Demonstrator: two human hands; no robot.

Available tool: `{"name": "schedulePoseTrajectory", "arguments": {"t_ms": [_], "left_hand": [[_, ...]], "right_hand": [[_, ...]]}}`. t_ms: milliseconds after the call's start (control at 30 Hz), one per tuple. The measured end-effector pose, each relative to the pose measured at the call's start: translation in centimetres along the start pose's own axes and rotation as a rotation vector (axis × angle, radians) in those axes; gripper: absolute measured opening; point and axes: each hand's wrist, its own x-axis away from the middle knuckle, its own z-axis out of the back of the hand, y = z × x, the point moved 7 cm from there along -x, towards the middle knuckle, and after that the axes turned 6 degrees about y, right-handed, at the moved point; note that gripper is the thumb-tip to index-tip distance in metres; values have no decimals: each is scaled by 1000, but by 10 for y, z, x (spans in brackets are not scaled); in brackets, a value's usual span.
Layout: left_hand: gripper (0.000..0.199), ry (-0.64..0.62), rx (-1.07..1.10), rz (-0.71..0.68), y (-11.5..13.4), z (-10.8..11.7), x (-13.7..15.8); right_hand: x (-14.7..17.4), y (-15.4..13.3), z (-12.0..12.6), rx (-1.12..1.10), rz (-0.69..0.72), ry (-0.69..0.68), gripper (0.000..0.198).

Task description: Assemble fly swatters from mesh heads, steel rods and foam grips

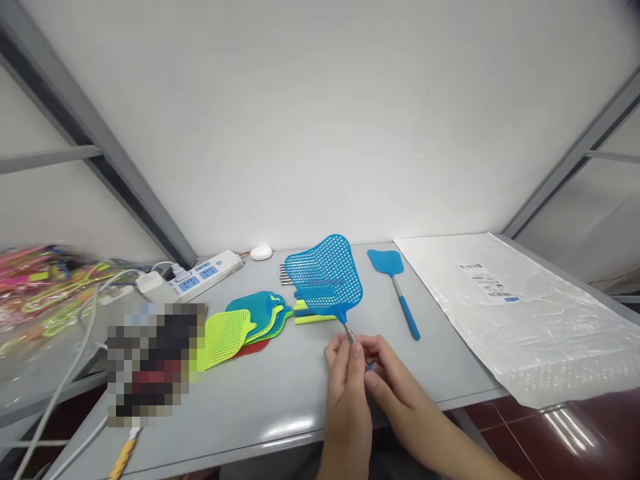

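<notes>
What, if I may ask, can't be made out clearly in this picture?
All in the head view:
Lower end of the held swatter: mostly covered by the left grip and right grip.
Rods' right ends: obscured by the swatter's mesh.
Red head: mostly under other heads.
Label text: too small.
Pixelated patch: contents masked.
Left-hand clutter: cut off by the left edge.

Workshop, seemingly: grey bench (283, 393), loose swatter heads (225, 338), power strip (207, 275).

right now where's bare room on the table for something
Bare tabletop lies between the mesh heads and left hand, and between the lying swatter's handle and white package. Crowded: left back, with power strip and adapter.
</notes>
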Motion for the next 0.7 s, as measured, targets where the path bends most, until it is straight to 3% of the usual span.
{"name": "schedulePoseTrajectory", "arguments": {"t_ms": [133, 200, 333, 467, 600, 700], "left_hand": [[45, -105, 21, 200, 5, 7, 6], [46, -129, 96, 167, 16, 14, 9], [45, -13, 318, 33, 31, 36, 6], [41, 72, 359, 21, 33, 49, 1], [36, 11, 301, 15, 37, 46, 6], [37, -65, 267, 46, 36, 36, 15]], "right_hand": [[12, 10, -19, -41, -124, -114, 26], [16, 12, -22, -46, -154, -142, 29], [21, 9, -24, -35, -136, -157, 33], [29, 7, -31, -79, -173, -204, 35], [37, 7, -44, -296, -279, -337, 38], [37, 3, -48, -445, -298, -330, 37]]}}
